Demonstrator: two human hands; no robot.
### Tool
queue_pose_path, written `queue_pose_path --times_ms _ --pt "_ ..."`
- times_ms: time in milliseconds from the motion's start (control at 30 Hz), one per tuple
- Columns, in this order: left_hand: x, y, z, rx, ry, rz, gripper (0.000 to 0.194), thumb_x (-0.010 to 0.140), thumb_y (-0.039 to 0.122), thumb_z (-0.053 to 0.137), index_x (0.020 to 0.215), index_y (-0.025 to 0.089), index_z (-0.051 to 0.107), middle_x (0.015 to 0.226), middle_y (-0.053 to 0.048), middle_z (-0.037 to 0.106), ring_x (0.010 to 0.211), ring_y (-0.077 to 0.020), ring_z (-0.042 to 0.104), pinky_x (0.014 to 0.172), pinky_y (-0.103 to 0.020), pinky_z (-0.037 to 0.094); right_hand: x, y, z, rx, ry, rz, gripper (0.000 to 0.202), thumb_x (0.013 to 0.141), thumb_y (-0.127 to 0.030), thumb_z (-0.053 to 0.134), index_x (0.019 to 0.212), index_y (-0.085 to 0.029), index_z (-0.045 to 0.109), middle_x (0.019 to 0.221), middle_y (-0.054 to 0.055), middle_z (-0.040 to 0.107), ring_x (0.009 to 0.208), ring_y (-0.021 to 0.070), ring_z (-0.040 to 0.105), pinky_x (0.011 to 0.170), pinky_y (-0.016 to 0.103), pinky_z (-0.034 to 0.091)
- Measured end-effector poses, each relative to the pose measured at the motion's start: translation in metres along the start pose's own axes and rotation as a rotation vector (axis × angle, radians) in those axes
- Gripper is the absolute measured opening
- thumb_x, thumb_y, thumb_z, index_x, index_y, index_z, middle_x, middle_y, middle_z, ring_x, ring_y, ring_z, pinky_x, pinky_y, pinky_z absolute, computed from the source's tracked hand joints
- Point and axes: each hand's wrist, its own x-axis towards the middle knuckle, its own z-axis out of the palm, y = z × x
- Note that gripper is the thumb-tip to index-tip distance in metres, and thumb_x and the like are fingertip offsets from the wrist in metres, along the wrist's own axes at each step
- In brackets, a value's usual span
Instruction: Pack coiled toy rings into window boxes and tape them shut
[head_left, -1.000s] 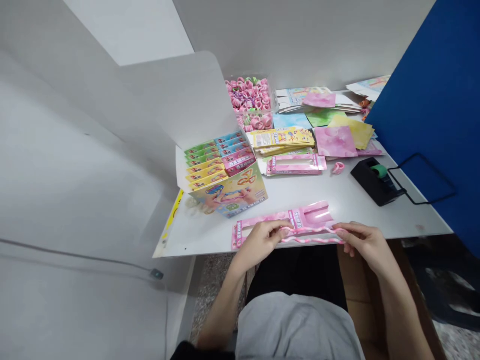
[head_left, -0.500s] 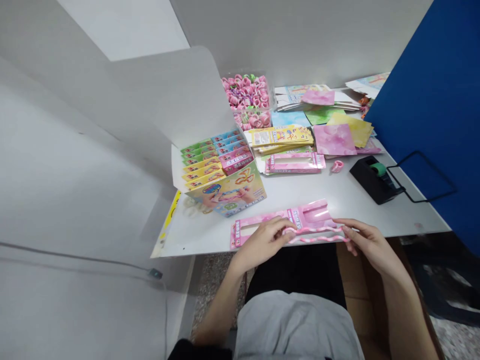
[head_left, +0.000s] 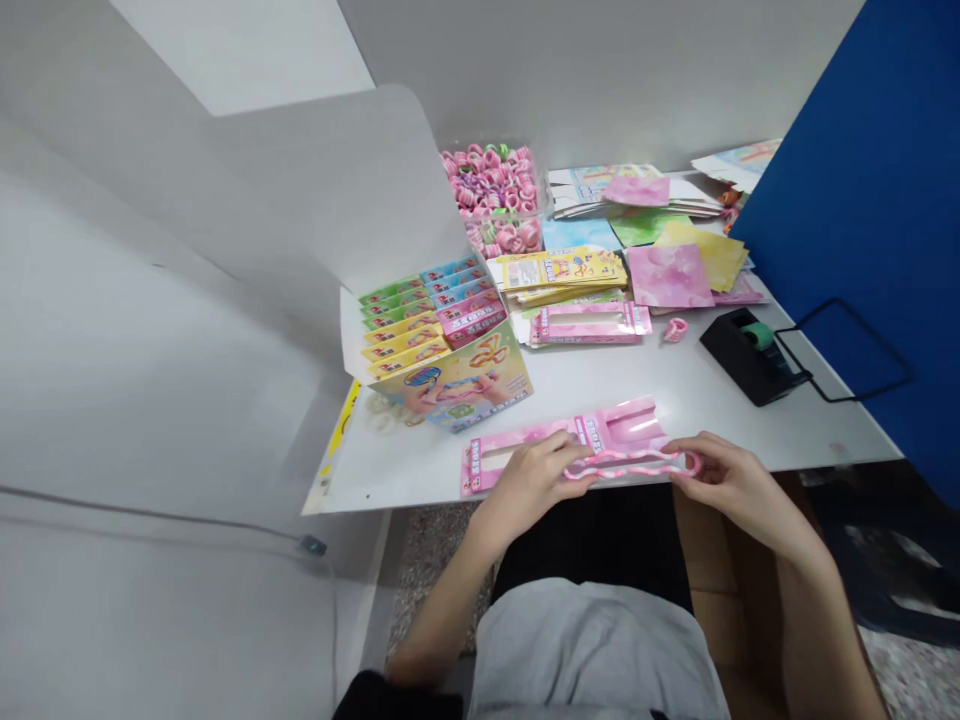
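A pink-and-white wavy loop (head_left: 630,470) is stretched sideways between my two hands at the table's front edge. My left hand (head_left: 534,485) is closed on its left end, thumb and fingers pinching it. At the other end my right hand (head_left: 720,478) grips the curved end between thumb and fingers. Just behind and under the loop lies a flat pink windowed package (head_left: 592,430) with an open flap on its right. My left hand covers part of that package.
A display box (head_left: 465,385) with colourful packs stands left. Behind are a clear bin of pink coils (head_left: 495,185), yellow packages (head_left: 562,270), a pink package (head_left: 589,325) and coloured cards (head_left: 670,275). A pink coil (head_left: 675,330) and black tape dispenser (head_left: 750,358) lie right, near a blue panel (head_left: 847,210).
The loop has turned and lowered slightly, so its rounded right end now shows. My right hand's fingers have shifted around that end; my left hand has moved slightly.
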Motion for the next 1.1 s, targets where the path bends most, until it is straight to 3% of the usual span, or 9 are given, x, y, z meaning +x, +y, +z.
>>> queue_pose_path --times_ms 233,433,533,600,667,867,967,1100 --pt "0.002 0.001 0.004 0.007 0.007 0.004 0.026 0.098 0.039 0.061 0.112 0.020 0.072 0.094 -0.003 0.065 0.079 -0.0159 0.066 0.073 -0.025 0.050 0.001 -0.002 -0.002 -0.039 0.033 -0.013 0.029 0.086 -0.046 0.071 0.102 -0.023 0.077 0.081 0.001 0.053 0.068 0.0148 0.050 0.061 0.027 0.045" --pt "0.009 0.000 0.009 0.053 0.041 0.019 0.032 0.099 0.042 0.058 0.120 0.021 0.068 0.097 -0.004 0.064 0.085 -0.0177 0.065 0.079 -0.028 0.052 0.003 -0.001 -0.011 0.132 0.058 0.125 0.051 0.084 -0.061 0.069 0.114 -0.020 0.075 0.070 0.001 0.061 0.054 0.0135 0.052 0.053 0.028 0.046" --pt "0.014 -0.004 0.018 0.152 0.056 0.028 0.056 0.093 0.052 0.064 0.141 0.023 0.055 0.111 -0.010 0.065 0.103 -0.0253 0.063 0.092 -0.038 0.052 0.008 0.010 -0.018 0.155 0.178 0.146 0.052 0.083 -0.065 0.066 0.103 -0.018 0.077 0.060 0.001 0.059 0.052 0.0144 0.053 0.054 0.029 0.047" --pt "0.016 -0.007 0.027 0.256 0.070 0.001 0.084 0.087 0.062 0.067 0.154 0.022 0.038 0.132 -0.017 0.060 0.122 -0.0337 0.056 0.103 -0.049 0.046 0.010 0.018 -0.026 0.131 0.270 0.132 0.054 0.080 -0.067 0.068 0.098 -0.018 0.077 0.058 0.001 0.058 0.052 0.0151 0.053 0.053 0.029 0.045" --pt "0.016 -0.012 0.035 0.340 0.060 -0.022 0.099 0.083 0.066 0.068 0.159 0.018 0.028 0.145 -0.022 0.052 0.135 -0.0389 0.047 0.112 -0.055 0.037 0.012 0.025 -0.038 0.080 0.346 0.130 0.055 0.077 -0.069 0.069 0.094 -0.018 0.077 0.056 0.001 0.057 0.053 0.0160 0.053 0.051 0.029 0.044" --pt "0.014 -0.019 0.039 0.367 0.002 -0.020 0.091 0.087 0.058 0.070 0.157 0.017 0.030 0.138 -0.019 0.059 0.121 -0.0329 0.057 0.106 -0.047 0.041 0.013 0.029 -0.070 -0.096 0.416 0.182 0.062 0.071 -0.077 0.066 0.089 -0.018 0.078 0.052 0.002 0.056 0.049 0.0166 0.051 0.047 0.029 0.041" --pt "0.015 -0.013 0.039 0.340 0.000 0.019 0.086 0.088 0.060 0.066 0.156 0.019 0.033 0.138 -0.018 0.059 0.119 -0.0324 0.057 0.103 -0.046 0.042 0.017 0.026 -0.065 -0.081 0.377 0.149 0.063 0.069 -0.079 0.068 0.084 -0.019 0.078 0.057 0.003 0.058 0.048 0.0155 0.051 0.048 0.030 0.042" --pt "0.016 -0.004 0.043 0.338 -0.002 0.051 0.081 0.090 0.059 0.064 0.155 0.019 0.034 0.135 -0.018 0.060 0.115 -0.0321 0.057 0.099 -0.045 0.043 0.024 0.027 -0.043 0.008 0.299 0.109 0.060 0.070 -0.075 0.070 0.086 -0.018 0.078 0.062 0.003 0.060 0.050 0.0150 0.053 0.053 0.031 0.046"
